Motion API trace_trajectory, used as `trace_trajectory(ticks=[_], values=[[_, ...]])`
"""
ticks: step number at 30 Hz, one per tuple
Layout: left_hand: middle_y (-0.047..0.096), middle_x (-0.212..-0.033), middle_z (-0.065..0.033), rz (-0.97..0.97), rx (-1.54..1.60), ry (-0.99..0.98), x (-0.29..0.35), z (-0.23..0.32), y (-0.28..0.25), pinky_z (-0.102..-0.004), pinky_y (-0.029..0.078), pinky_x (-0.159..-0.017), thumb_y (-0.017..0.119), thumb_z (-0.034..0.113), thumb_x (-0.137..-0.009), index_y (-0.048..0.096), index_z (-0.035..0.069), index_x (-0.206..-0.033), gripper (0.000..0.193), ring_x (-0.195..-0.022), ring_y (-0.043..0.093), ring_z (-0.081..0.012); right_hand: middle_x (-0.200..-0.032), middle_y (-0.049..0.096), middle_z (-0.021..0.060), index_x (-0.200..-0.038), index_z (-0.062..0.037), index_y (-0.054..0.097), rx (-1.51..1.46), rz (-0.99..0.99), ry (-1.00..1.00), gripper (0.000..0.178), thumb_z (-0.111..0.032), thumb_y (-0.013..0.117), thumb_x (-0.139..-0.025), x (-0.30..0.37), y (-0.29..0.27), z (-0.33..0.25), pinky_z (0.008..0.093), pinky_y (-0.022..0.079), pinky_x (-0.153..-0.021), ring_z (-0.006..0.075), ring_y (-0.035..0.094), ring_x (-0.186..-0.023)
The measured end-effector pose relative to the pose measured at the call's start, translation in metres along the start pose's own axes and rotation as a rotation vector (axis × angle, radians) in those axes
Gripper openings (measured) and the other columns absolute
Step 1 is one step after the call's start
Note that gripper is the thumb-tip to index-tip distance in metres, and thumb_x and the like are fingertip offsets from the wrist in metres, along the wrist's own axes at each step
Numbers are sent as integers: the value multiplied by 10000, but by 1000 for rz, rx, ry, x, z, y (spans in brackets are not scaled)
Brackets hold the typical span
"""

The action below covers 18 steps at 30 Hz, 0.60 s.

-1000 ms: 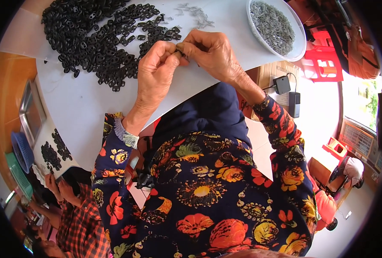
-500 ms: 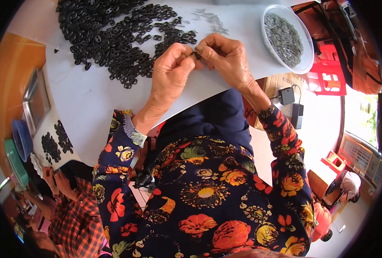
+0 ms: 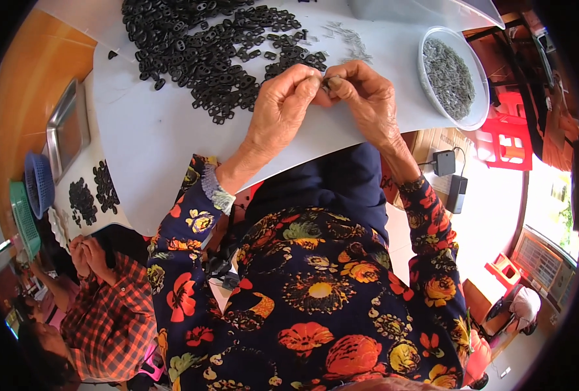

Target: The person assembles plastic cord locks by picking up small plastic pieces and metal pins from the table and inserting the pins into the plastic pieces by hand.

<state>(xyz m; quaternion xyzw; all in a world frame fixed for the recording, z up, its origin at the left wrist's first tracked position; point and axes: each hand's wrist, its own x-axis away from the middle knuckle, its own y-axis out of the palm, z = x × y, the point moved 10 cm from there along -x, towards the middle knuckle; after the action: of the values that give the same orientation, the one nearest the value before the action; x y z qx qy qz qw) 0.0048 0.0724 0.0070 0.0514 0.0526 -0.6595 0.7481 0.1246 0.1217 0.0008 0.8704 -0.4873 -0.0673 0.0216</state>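
Observation:
My left hand [image 3: 285, 104] and my right hand [image 3: 365, 98] meet fingertip to fingertip above the near part of the white table [image 3: 165, 140]. Both are closed in a pinch around a small dark piece [image 3: 326, 85], mostly hidden by the thumbs and fingers. Just beyond and left of my hands spreads a big pile of small black two-holed plastic pieces [image 3: 191, 52]. Past my fingertips lies a loose scatter of thin metal pins [image 3: 348, 40]. To the right of my right hand stands a round clear plastic tub [image 3: 481, 107] full of similar small metal pins.
A translucent bin [image 3: 419, 13] sits at the far edge. At left are a metal tray [image 3: 58, 146], a blue basket [image 3: 40, 186], a green basket [image 3: 25, 225] and more black pieces [image 3: 83, 202]. A person in a checked shirt [image 3: 113, 313] works there. Red stools [image 3: 507, 140] stand at right.
The table and everything on it have shifted rightward and slightly down in view. My hands stay pinched together, and the dark piece is now more covered by my fingers.

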Motion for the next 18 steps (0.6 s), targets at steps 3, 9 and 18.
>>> trace_trajectory(ticks=[3,9,18], values=[[628,-749,-64,24,-398,112,-7,40,-32,-274,461,-576,553,120,-911,602,55,-954,93,-660,586,-117,-783,630,42,-935,18,589,-59,42,60,93,-71,598,-911,-2,-5,-2,217,490,-626,77,571,-658],[576,-863,-101,-61,-1074,369,-5,67,-88,-376,453,-813,615,28,-785,614,40,-936,152,-946,522,-295,-774,620,23,-936,20,604,-2,8,40,107,-76,625,-894,-1,-5,-1,201,464,-609,59,537,-651],[521,-1054,-89,-179,-1151,412,-11,43,-58,-389,402,-940,665,4,-735,639,13,-969,235,-1107,433,-314,-776,611,4,-936,24,613,-16,15,50,101,-59,631,-881,1,-3,1,190,450,-610,51,519,-645]])
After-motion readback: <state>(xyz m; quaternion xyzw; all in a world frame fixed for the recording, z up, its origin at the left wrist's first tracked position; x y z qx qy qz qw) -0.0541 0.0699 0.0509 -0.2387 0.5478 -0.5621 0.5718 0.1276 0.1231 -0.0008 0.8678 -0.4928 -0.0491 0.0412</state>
